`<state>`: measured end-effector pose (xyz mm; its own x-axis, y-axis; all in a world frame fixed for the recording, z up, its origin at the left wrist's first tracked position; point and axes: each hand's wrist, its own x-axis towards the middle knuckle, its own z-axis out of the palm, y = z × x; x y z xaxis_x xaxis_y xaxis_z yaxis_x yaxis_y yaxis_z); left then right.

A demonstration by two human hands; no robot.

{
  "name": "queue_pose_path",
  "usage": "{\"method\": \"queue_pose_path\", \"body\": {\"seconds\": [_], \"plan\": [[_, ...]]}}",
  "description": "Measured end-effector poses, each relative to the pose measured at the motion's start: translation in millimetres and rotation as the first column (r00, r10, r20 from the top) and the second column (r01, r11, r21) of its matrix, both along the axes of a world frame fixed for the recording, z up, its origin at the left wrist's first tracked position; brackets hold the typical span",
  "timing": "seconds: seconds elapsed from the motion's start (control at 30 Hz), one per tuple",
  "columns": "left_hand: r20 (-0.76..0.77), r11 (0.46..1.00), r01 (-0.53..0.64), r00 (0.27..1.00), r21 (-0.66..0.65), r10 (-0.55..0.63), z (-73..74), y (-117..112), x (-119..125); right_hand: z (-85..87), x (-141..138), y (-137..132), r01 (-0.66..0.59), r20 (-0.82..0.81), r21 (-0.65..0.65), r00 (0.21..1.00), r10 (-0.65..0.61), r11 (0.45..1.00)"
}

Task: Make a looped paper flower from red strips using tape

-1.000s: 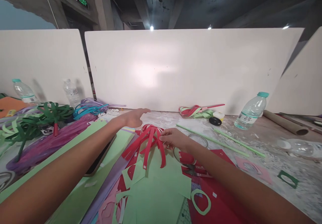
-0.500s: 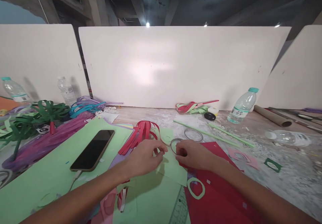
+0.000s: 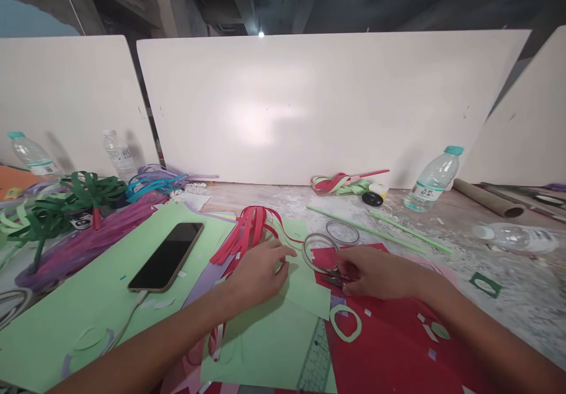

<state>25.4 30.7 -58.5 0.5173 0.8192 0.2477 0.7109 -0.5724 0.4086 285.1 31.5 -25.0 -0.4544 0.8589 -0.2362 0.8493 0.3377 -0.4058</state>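
Note:
My left hand [image 3: 260, 269] lies on a light green paper sheet [image 3: 305, 288], fingers loosely spread and pressing it down, just below a bunch of red paper strips [image 3: 247, 232]. My right hand [image 3: 375, 273] rests on red paper [image 3: 389, 353] with its fingers curled around small dark scissors [image 3: 332, 278]. A clear ring [image 3: 315, 245] lies between the two hands. A second clear ring [image 3: 342, 232] sits just behind it. A green paper ring cut-out [image 3: 345, 323] lies in front of my right hand.
A phone [image 3: 167, 256] on a cable lies on a large green sheet [image 3: 66, 329] at left. Green paper palms [image 3: 91, 192] and purple strips [image 3: 75, 246] are far left. Water bottles [image 3: 431, 180], a cardboard tube [image 3: 486, 199], green straws [image 3: 367, 229] and white divider boards [image 3: 318, 105] lie behind.
My left hand pulled back from reaching forward and came down onto the green sheet. My right hand let go of the red strips and moved right onto the scissors.

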Motion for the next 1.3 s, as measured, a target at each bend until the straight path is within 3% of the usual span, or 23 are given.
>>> {"method": "queue_pose_path", "body": {"seconds": [0.1,0.23,0.3,0.4,0.47,0.53,0.6,0.67,0.8,0.97,1.13,1.3], "plan": [[-0.046,0.998,0.054,0.998,0.030,-0.053,4.5,8,6,-0.5,-1,3,-0.015,-0.080,-0.021,0.997,0.014,1.000],[-0.228,0.986,0.151,0.965,0.066,-0.133,12.3,23,24,6.6,11,14,0.015,-0.261,-0.107,0.964,-0.042,0.994],[-0.296,0.981,0.194,0.938,0.014,-0.181,12.8,30,34,8.5,18,20,0.041,-0.413,-0.213,0.902,-0.128,0.976],[-0.312,0.972,0.230,0.920,-0.054,-0.236,13.0,36,38,6.6,20,26,0.156,-0.625,-0.302,0.713,-0.319,0.940],[-0.230,0.970,0.229,0.943,-0.080,-0.242,17.2,37,32,4.1,14,26,0.206,-0.730,-0.344,0.556,-0.398,0.916],[-0.014,0.965,0.222,0.974,-0.140,-0.226,25.5,34,21,2.6,4,23,0.173,-0.797,-0.395,0.423,-0.430,0.902],[0.195,0.950,0.245,0.959,-0.195,-0.208,35.0,27,7,2.6,-6,16,0.126,-0.834,-0.417,0.340,-0.434,0.900],[0.336,0.925,0.282,0.923,-0.256,-0.188,41.9,17,-6,3.3,-16,7,0.087,-0.856,-0.409,0.307,-0.415,0.908],[0.432,0.885,0.347,0.881,-0.310,-0.194,42.7,-2,-20,3.9,-31,-6,0.008,-0.876,-0.374,0.326,-0.356,0.928],[0.375,0.854,0.420,0.878,-0.305,-0.298,39.5,-18,-19,0.9,-39,-6,0.050,-0.878,-0.271,0.397,-0.268,0.961],[0.243,0.863,0.441,0.890,-0.246,-0.386,39.3,-22,-19,2.7,-42,-13,0.124,-0.775,-0.107,0.611,-0.161,0.986],[0.413,0.930,0.303,0.889,-0.207,-0.197,40.6,-21,-19,12.5,-47,-28,-0.018,-0.520,0.080,0.852,0.058,0.997]]}}
